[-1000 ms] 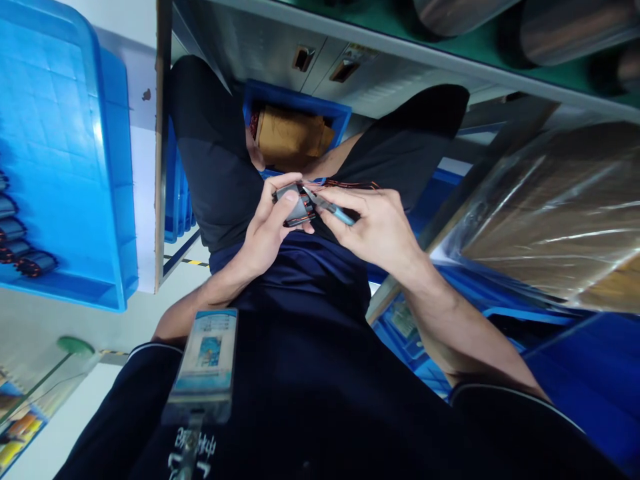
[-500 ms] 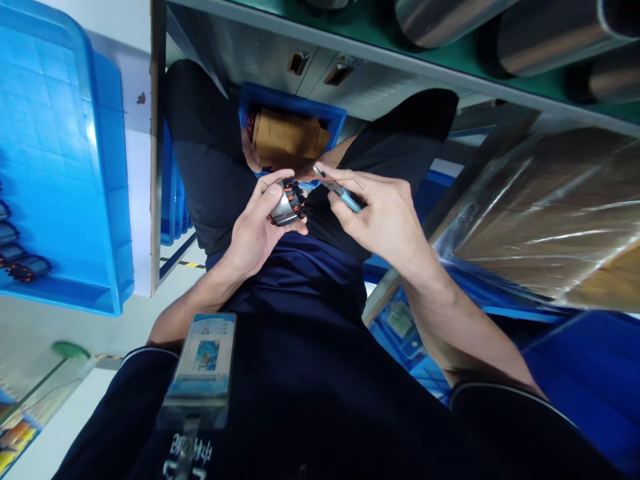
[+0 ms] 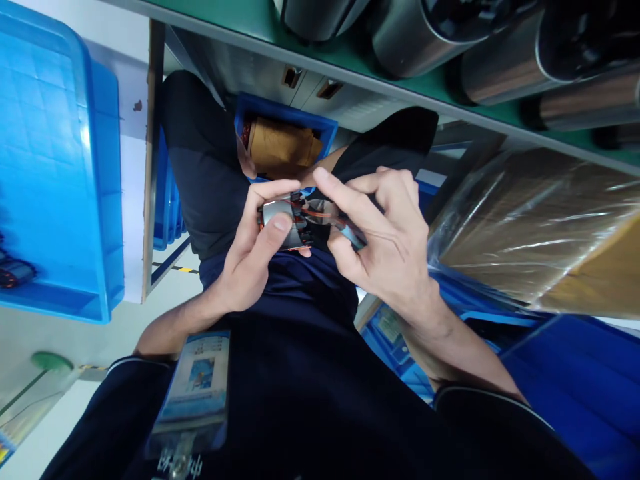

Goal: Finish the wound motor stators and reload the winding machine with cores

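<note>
Stator (image 3: 283,223) pinched in left hand (image 3: 245,267)

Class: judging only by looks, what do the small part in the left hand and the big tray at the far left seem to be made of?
The part: a grey, dull-shining metal shell, with copper wire, going by the orange-red strands at its end. The black pieces may be plastic. The tray: moulded blue plastic, smooth and glossy, with a faint grid pattern on its floor and rounded rims.

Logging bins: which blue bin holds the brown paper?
The small blue bin beyond the hands, between the knees; brown paper fills it. The big blue tray at left doesn't.
</note>
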Demonstrator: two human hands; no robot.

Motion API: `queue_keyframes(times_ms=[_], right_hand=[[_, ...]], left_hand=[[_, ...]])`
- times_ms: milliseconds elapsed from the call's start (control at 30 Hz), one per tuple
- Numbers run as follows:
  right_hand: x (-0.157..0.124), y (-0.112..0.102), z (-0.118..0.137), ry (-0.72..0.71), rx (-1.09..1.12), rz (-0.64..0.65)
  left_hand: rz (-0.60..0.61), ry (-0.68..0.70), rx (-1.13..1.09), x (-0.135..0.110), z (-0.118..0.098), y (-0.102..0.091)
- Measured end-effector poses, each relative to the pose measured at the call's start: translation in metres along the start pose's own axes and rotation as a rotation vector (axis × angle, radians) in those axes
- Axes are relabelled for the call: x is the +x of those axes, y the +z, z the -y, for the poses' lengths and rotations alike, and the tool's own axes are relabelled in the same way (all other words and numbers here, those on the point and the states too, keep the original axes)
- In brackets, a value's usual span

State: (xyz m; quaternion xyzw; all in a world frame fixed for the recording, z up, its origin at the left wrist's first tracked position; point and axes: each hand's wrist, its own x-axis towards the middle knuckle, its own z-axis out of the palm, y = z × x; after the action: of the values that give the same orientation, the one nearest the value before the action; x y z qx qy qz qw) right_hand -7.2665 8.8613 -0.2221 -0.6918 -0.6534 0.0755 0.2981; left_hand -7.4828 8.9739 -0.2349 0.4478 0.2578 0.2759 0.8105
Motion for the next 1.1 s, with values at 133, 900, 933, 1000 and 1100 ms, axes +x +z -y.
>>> queue_keyframes(times_ms=[133, 900, 933, 1000, 1100], right_hand=[[-0.002, -0.004, 0.004, 0.057, 0.081, 0.035], [-0.004, 0.031, 0.007, 0.229, 0.128, 0.136], [-0.003, 0.037, 0.003, 0.243, 0.180, 0.144], [0.000, 0.049, -0.006, 0.260, 0.313, 0.157], [0.003, 0.060, -0.014, 0.306, 0.494, 0.156]], left_hand=[[0.051, -0.007, 0.038, -0.004, -0.004, 0.002], [-0.400, -0.024, -0.072, 0.007, 0.018, 0.024], [-0.418, -0.038, -0.058, 0.009, 0.022, 0.021], [-0.445, -0.077, -0.047, 0.014, 0.032, 0.012], [-0.423, -0.116, -0.065, 0.018, 0.045, -0.004]])
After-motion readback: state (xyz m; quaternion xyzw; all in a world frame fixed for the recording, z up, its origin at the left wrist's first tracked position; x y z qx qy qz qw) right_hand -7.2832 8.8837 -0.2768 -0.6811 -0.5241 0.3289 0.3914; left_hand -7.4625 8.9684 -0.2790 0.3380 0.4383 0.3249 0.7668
